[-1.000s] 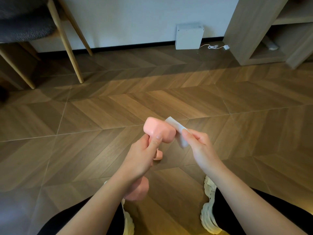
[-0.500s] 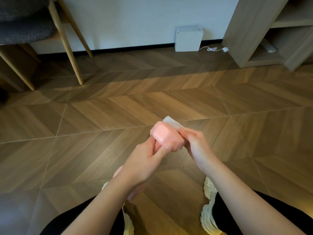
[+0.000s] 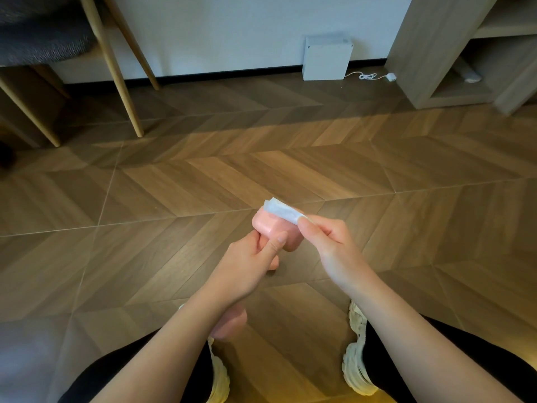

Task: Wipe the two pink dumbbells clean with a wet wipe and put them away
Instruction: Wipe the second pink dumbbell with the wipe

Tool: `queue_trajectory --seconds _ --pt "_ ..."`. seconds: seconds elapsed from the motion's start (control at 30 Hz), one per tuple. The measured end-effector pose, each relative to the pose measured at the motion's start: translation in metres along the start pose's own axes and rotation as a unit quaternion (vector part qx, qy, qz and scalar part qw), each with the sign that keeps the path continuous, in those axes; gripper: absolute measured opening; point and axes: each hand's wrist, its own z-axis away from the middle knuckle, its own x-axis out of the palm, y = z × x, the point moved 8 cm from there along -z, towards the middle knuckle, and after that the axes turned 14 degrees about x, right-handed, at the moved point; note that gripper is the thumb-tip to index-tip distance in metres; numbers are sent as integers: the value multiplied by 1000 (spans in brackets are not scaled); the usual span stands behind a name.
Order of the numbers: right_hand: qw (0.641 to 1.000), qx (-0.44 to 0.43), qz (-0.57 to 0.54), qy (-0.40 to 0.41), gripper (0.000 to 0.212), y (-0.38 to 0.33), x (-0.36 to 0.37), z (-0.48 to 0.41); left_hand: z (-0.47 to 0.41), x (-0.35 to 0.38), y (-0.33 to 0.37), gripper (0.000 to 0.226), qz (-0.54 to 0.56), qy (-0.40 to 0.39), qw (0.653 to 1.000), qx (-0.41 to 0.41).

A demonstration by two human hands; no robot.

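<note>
My left hand [image 3: 247,266] grips the handle of a pink dumbbell [image 3: 273,228], held above the wooden floor with its upper head pointing away from me. A folded white wet wipe [image 3: 280,211] lies across the far top of that head, pinched between the thumb and fingers of my right hand [image 3: 325,242]. Under my left forearm a pink rounded shape [image 3: 229,324] shows; I cannot tell whether it is this dumbbell's lower head or the second dumbbell.
Herringbone wooden floor [image 3: 203,181] stretches ahead. A chair with wooden legs [image 3: 116,68] stands at the back left. A white box [image 3: 327,58] with a cable sits against the wall. A wooden shelf unit [image 3: 453,50] stands at the back right. My shoes [image 3: 357,359] are below.
The wet wipe has moved from the right side of the dumbbell head up onto its far top. My left hand has turned the dumbbell slightly.
</note>
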Motion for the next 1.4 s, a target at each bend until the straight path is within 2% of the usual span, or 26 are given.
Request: queue_trajectory --seconds 0.13,0.23,0.37,0.5,0.67,0.73,0.8,0.9,1.0,1.07,1.13,1.2,1.3,1.4 --pt "999 -7 15 32 41 1 -6 2 2 -3 -11 78 122 63 989 -44" --pt "998 1 23 57 40 5 -12 0 3 -5 -9 73 146 82 985 -29" --pt "997 36 -15 60 40 16 -18 -7 3 -11 6 61 93 65 992 46" --pt "996 63 -54 30 34 24 -16 -12 4 -4 17 54 -10 -6 995 102" --pt "997 65 -49 1 37 19 -10 -9 3 6 14 78 -73 -48 991 98" --pt "999 37 -34 -10 37 13 -8 -4 2 4 10 73 -83 -42 992 80" --pt "1000 7 -12 -26 52 9 -5 2 1 1 5 62 -78 -21 995 60" --pt "1000 9 -4 3 45 13 -12 4 1 -6 2 63 -58 16 997 48" --pt "997 58 30 36 45 26 -17 0 2 -7 9 69 -95 -4 993 73" --pt "994 102 21 18 44 31 -11 -3 3 -3 16 75 -172 -50 978 106" --pt "985 169 -26 -34 32 35 0 -3 4 2 21 71 -291 -79 941 153" --pt "973 210 -14 -93 44 42 7 -2 3 3 24 66 -363 -89 908 187" --pt "959 247 -10 -141 52 50 13 3 3 2 20 59 -363 -116 904 192" --pt "953 275 -56 -115 53 58 12 0 3 1 18 56 -365 -111 905 189"
